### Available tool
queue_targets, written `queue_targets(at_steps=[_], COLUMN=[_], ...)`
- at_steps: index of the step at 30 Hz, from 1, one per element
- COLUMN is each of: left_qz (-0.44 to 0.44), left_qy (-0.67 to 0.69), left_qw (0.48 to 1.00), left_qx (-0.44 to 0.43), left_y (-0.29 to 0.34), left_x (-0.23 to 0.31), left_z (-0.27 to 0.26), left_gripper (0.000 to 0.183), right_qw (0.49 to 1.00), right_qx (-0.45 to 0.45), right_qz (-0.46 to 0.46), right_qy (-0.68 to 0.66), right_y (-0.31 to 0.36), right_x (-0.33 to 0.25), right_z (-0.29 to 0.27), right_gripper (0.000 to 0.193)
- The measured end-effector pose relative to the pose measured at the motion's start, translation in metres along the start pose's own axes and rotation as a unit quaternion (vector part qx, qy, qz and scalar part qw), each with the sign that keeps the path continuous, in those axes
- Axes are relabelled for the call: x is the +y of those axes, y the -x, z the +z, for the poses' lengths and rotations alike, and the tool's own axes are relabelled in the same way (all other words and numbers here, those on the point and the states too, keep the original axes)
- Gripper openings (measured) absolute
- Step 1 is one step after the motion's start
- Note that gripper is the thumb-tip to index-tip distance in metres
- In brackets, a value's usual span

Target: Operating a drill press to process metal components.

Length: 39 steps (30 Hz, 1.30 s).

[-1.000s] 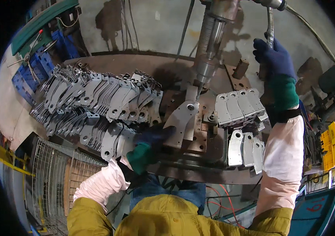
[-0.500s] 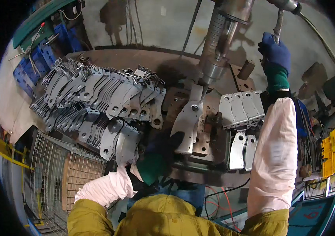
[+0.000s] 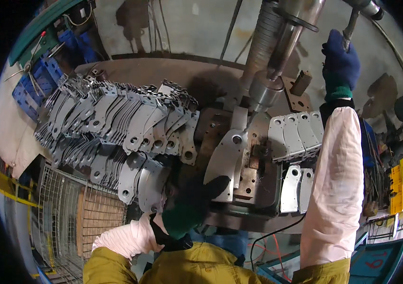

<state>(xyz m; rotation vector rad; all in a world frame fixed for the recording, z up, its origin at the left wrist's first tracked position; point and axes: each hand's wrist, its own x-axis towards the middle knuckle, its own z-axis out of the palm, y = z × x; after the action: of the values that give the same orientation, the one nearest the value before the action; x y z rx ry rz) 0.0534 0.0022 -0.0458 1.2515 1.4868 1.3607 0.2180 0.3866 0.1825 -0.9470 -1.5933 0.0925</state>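
My left hand [image 3: 194,195], in a dark glove with a green cuff, grips the lower end of a flat grey metal plate [image 3: 221,163], its thumb across the edge. The other fingers are lost in shadow. The curved plate has a round hole near its upper part and lies on a steel fixture [image 3: 246,185]. Just above its upper end is the drill press chuck [image 3: 264,91], with a thin bit [image 3: 251,116] pointing down beside the plate. At the upper right, my right hand [image 3: 343,61], in a blue glove, is closed around the press's feed lever [image 3: 351,26].
Rows of similar metal plates [image 3: 111,111] are stacked on the left side of the table. More plates [image 3: 301,132] stand right of the fixture. A wire basket [image 3: 59,208] is at the lower left, yellow bins [image 3: 401,184] at the right. A press column [image 3: 258,47] rises behind.
The view has shifted slightly closer. My right hand on the lever has moved a little up and away. My left hand still holds the plate on the fixture.
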Motion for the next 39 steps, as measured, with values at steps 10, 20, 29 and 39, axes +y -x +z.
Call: queue_targets(at_steps=[10,20,29,39], left_qz=[-0.248,-0.284,-0.281,-0.121], left_qy=[0.281,0.326,0.291,0.189], left_qw=[0.924,0.898,0.912,0.974], left_qx=[0.068,0.084,0.073,0.009], left_y=[-0.016,-0.016,-0.014,-0.003], left_x=[0.057,0.052,0.06,0.024], left_z=[0.011,0.012,0.01,0.003], left_gripper=[0.049,0.045,0.038,0.043], right_qw=[0.996,0.998,0.993,0.996], right_qx=[0.032,0.035,0.036,0.049], right_qz=[0.049,0.048,0.095,0.041], right_qy=[-0.061,-0.036,-0.066,-0.066], right_y=[-0.003,-0.002,0.005,-0.003], right_x=[0.001,-0.009,-0.021,-0.003], right_z=[0.003,0.004,0.003,0.01], right_gripper=[0.057,0.06,0.06,0.056])
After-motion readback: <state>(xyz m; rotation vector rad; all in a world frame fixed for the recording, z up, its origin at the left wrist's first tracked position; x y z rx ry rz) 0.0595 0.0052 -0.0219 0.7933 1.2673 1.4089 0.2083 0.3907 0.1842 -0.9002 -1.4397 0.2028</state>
